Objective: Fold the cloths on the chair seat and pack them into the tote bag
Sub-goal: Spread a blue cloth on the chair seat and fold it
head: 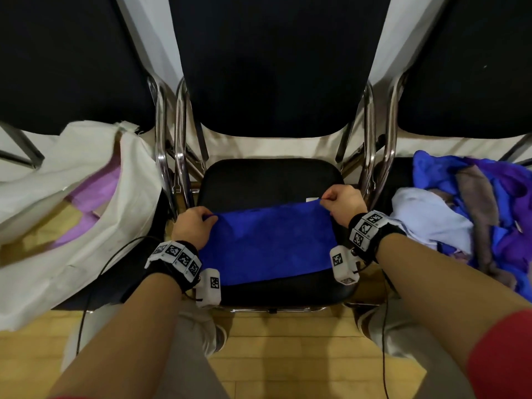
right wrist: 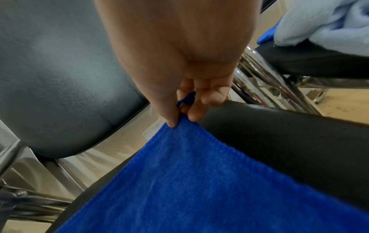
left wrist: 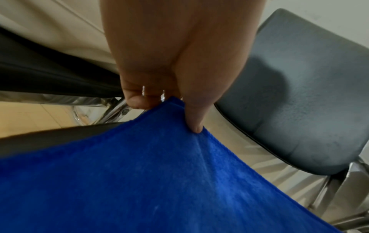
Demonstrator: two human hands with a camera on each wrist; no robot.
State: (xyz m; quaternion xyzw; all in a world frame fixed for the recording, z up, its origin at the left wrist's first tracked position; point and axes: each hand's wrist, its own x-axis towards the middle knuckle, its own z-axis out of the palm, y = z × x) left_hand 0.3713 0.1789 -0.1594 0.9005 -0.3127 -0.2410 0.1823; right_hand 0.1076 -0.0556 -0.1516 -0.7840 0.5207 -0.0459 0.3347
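A blue cloth (head: 264,246) lies doubled over on the black seat of the middle chair (head: 270,177), its fold along the near edge. My left hand (head: 192,226) pinches the cloth's far left corner (left wrist: 171,104) between thumb and fingers. Across from it, my right hand (head: 341,204) pinches the far right corner (right wrist: 182,122) the same way. Both corners are lifted slightly off the seat. A cream tote bag (head: 86,197) gapes open on the left chair, with pink and yellow cloths inside it.
A heap of unfolded cloths (head: 466,214) in blue, purple, pale blue and grey covers the right chair's seat. Chrome chair frames (head: 169,156) stand between the seats. Black backrests rise behind. Wood floor and my knees are below.
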